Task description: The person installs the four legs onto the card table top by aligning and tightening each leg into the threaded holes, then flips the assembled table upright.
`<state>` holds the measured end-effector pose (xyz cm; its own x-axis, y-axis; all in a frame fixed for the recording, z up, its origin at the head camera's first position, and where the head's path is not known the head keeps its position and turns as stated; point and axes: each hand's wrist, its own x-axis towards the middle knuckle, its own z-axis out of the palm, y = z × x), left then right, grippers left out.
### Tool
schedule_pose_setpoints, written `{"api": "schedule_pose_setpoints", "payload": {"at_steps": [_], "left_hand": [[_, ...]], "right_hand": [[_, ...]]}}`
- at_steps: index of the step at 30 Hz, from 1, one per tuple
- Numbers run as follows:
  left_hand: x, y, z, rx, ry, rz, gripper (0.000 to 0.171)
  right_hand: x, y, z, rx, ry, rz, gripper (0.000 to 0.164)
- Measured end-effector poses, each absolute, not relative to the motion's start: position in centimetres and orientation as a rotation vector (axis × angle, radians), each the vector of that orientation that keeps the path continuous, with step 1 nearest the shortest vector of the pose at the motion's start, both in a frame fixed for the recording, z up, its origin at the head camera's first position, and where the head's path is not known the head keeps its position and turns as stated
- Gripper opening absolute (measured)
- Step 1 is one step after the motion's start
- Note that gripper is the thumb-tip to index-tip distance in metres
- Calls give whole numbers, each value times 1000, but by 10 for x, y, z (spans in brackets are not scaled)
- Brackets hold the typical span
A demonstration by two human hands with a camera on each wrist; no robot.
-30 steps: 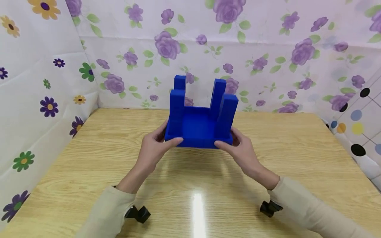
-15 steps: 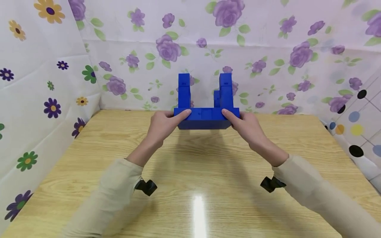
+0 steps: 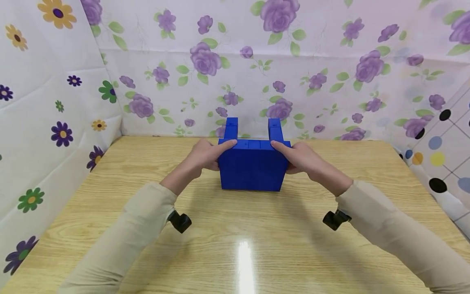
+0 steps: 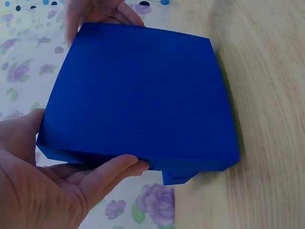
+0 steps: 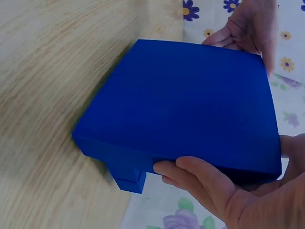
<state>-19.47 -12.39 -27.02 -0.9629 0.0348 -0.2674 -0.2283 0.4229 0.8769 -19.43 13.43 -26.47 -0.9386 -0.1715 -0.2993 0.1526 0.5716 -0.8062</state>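
A small blue four-legged stool (image 3: 253,170) is tipped on its side, its flat seat facing me and its legs pointing at the back wall. Two legs show above the upper edge in the head view. My left hand (image 3: 210,155) grips the left side, thumb along the upper edge and fingers round the side. On the right side my right hand (image 3: 304,158) grips it the same way. Both wrist views show the broad smooth seat (image 4: 138,95), with part of a leg (image 5: 127,177) poking out beyond it. The seat's lower edge is right at the tabletop.
The wood-grain table (image 3: 205,249) stretches around the stool, with a bright light reflection near its front. A flowered cloth wall (image 3: 327,36) stands behind; patterned cloths (image 3: 33,134) flank the left and right. Small black devices (image 3: 180,221) hang from both wrists.
Both hands have tipped the stool from legs-up to legs pointing away, turning its seat toward me. After rising off the table, it has come down so the lower edge is at the tabletop.
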Motion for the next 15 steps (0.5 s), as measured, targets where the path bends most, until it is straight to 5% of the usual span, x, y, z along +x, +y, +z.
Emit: {"api": "schedule_pose_setpoints", "payload": {"at_steps": [12, 15], "left_hand": [[-194, -130, -276, -74, 2478, 1409, 60], [-193, -137, -278, 38, 2533, 1269, 75]], "right_hand": [[-192, 143, -272, -93, 2471, -1233, 73], [-191, 149, -276, -150, 2413, -1201, 90]]}}
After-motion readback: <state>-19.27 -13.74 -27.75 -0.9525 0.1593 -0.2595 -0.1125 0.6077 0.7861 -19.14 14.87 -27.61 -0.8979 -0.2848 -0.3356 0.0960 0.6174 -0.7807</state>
